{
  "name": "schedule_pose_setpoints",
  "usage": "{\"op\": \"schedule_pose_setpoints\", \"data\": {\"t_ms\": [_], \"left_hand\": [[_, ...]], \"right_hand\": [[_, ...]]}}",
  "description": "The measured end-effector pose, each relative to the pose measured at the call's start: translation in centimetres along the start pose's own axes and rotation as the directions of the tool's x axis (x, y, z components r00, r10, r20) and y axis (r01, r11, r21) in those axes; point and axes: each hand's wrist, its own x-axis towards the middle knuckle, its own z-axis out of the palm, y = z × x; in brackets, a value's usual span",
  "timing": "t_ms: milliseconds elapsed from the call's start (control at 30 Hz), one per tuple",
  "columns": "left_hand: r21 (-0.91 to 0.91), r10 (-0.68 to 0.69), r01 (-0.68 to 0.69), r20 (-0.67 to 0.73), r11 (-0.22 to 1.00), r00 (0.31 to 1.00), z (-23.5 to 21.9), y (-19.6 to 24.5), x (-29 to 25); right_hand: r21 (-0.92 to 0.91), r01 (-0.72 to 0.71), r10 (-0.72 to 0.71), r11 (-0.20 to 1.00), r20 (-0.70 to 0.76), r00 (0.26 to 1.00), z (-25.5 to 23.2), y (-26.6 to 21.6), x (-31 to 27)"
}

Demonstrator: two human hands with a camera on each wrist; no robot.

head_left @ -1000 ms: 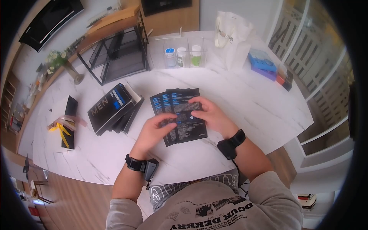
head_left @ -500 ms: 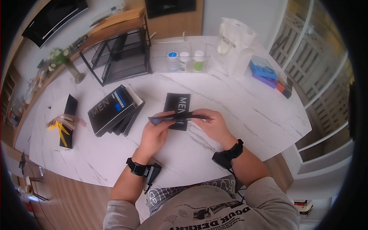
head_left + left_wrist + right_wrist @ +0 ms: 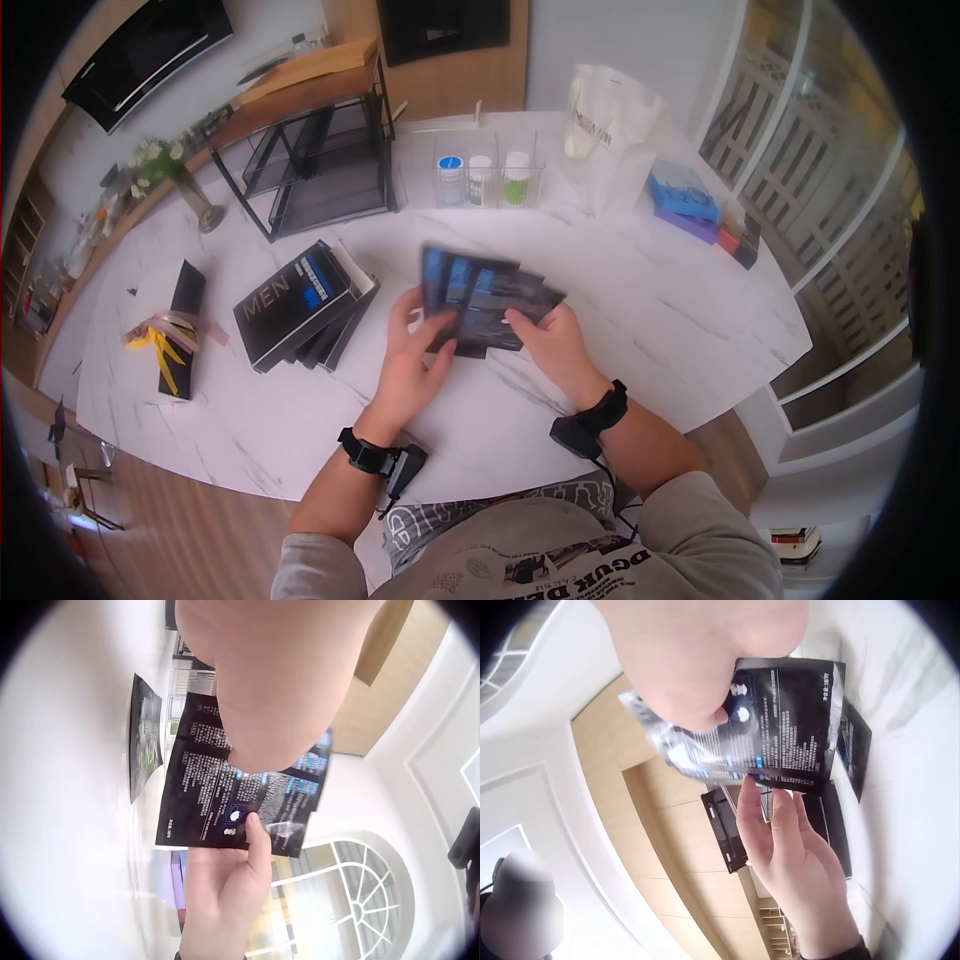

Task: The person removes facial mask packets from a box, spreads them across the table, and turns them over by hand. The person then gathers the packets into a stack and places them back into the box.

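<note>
Several black foil sachets (image 3: 480, 295) with blue and white print are fanned out, held up between my two hands. My left hand (image 3: 405, 355) pinches their left side, its thumb on the printed face. The right hand (image 3: 560, 345) grips their right side, with its thumb (image 3: 257, 840) pressed on the front near the small white figures. Just under the bunch, another black sachet (image 3: 145, 739) lies flat on the table, mostly hidden in the head view. To the left, a black box (image 3: 295, 305) marked MEN rests on other black boxes.
On the marble-patterned table (image 3: 300, 430), a ribbon-tied black box (image 3: 180, 330) stands far left. Behind are a black mesh rack (image 3: 320, 170), a clear organizer (image 3: 415, 185) with bottles, and a white paper bag (image 3: 610, 140). Blue and purple boxes (image 3: 685, 195) sit at the right.
The sachets went from fanned with print facing up, to edge-on above the sachet on the table, to tilted up and fanned again. Both hands kept hold of them.
</note>
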Motion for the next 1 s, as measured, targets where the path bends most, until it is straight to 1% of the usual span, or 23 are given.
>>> {"op": "schedule_pose_setpoints", "data": {"t_ms": [33, 67, 100, 133, 200, 233, 300, 333, 367, 433, 467, 500, 533, 567, 633, 667, 767, 800, 867, 900, 933, 967, 1000], "left_hand": [[0.060, 0.001, -0.001, -0.007, 0.998, 1.000, 0.0, 0.0, 0.0], [0.119, 0.004, -0.002, -0.015, 0.993, 1.000, 0.0, 0.0, -0.2], [0.179, 0.006, -0.002, -0.023, 0.984, 1.000, 0.0, 0.0, -0.4], [0.166, 0.032, -0.050, 0.108, 0.985, 0.994, -0.3, -0.3, -0.5], [0.137, 0.080, -0.106, 0.183, 0.985, 0.980, 0.3, 0.2, -0.5], [0.126, 0.098, -0.126, 0.213, 0.984, 0.972, 0.5, 0.4, -0.7], [0.071, 0.067, -0.084, 0.218, 0.994, 0.974, 0.7, 0.0, -1.0], [0.029, 0.047, -0.055, 0.220, 0.998, 0.974, 0.5, 0.1, -1.0], [-0.018, 0.034, -0.030, 0.228, 0.999, 0.973, 0.5, 0.2, -1.0], [-0.143, -0.029, 0.069, 0.264, 0.987, 0.964, 0.6, -0.1, -1.0], [-0.211, -0.064, 0.129, 0.291, 0.969, 0.954, 0.4, -0.3, -0.9], [-0.274, -0.096, 0.190, 0.320, 0.943, 0.942, 0.3, -0.4, -0.9], [-0.241, -0.089, 0.162, 0.289, 0.957, 0.953, 0.4, -0.7, -1.0], [-0.339, -0.141, 0.253, 0.321, 0.906, 0.937, 0.6, -0.8, -1.3], [-0.507, -0.228, 0.423, 0.402, 0.751, 0.887, 0.9, -1.2, -1.7], [-0.445, -0.219, 0.361, 0.340, 0.819, 0.915, 0.8, -1.5, -1.9], [-0.518, -0.410, 0.493, 0.274, 0.699, 0.870, 0.8, -1.8, -1.6], [-0.565, -0.437, 0.446, 0.162, 0.694, 0.885, 1.2, -1.9, -1.5], [-0.614, -0.484, 0.517, 0.239, 0.596, 0.842, 0.9, -2.4, -1.3], [-0.634, -0.503, 0.551, 0.280, 0.543, 0.818, 0.7, -2.8, -1.2], [-0.600, -0.554, 0.614, 0.315, 0.513, 0.771, 0.9, -4.0, -1.6], [-0.633, -0.563, 0.633, 0.351, 0.446, 0.748, 0.8, -4.0, -1.7], [-0.665, -0.565, 0.643, 0.383, 0.381, 0.731, 0.5, -3.9, -1.3]], "right_hand": [[0.203, 0.045, -0.030, 0.978, -0.074, 0.997, 0.6, 0.8, 0.4], [0.393, 0.103, -0.046, 0.914, -0.151, 0.988, 0.9, 1.4, 0.6], [0.390, 0.099, -0.043, 0.915, -0.150, 0.988, 0.9, 1.5, 0.6], [0.389, 0.094, -0.039, 0.917, -0.147, 0.988, 0.9, 1.5, 0.7], [0.401, 0.046, -0.006, 0.915, -0.101, 0.995, 1.4, 1.1, 0.0], [0.289, 0.073, -0.049, 0.954, -0.091, 0.995, 1.6, 1.2, -0.4], [0.059, 0.135, -0.133, 0.989, -0.043, 0.990, 2.2, 1.4, -0.9], [0.053, 0.042, -0.043, 0.998, 0.029, 0.999, 2.4, 0.0, -1.6], [0.056, 0.153, -0.158, 0.987, 0.093, 0.983, 2.6, 0.1, -1.5], [0.078, 0.361, -0.369, 0.929, 0.208, 0.906, 3.0, 0.7, -1.5], [0.067, 0.345, -0.347, 0.936, 0.334, 0.877, 2.5, 1.0, -1.4], [-0.017, 0.407, -0.374, 0.913, 0.360, 0.855, 2.4, 0.9, -1.4], [-0.098, 0.467, -0.399, 0.879, 0.388, 0.831, 2.4, 0.5, -1.3], [-0.175, 0.524, -0.418, 0.834, 0.419, 0.806, 2.4, 0.2, -1.3], [-0.198, 0.550, -0.425, 0.811, 0.446, 0.788, 2.8, -0.2, -1.7], [-0.211, 0.561, -0.425, 0.801, 0.458, 0.780, 2.9, -0.2, -1.9], [-0.155, 0.525, -0.407, 0.837, 0.466, 0.786, 3.1, -0.3, -2.1], [-0.134, 0.501, -0.390, 0.855, 0.470, 0.791, 3.1, -0.1, -2.1], [-0.093, 0.449, -0.355, 0.889, 0.480, 0.802, 2.9, 0.5, -1.7], [-0.112, 0.407, -0.329, 0.906, 0.418, 0.847, 2.5, 1.2, -1.3], [-0.129, 0.359, -0.296, 0.924, 0.352, 0.888, 1.8, 2.1, -0.8], [-0.144, 0.303, -0.254, 0.942, 0.284, 0.925, 1.4, 2.4, -0.6], [-0.249, 0.365, -0.356, 0.897, 0.084, 0.931, 1.2, 2.1, -0.2]]}}
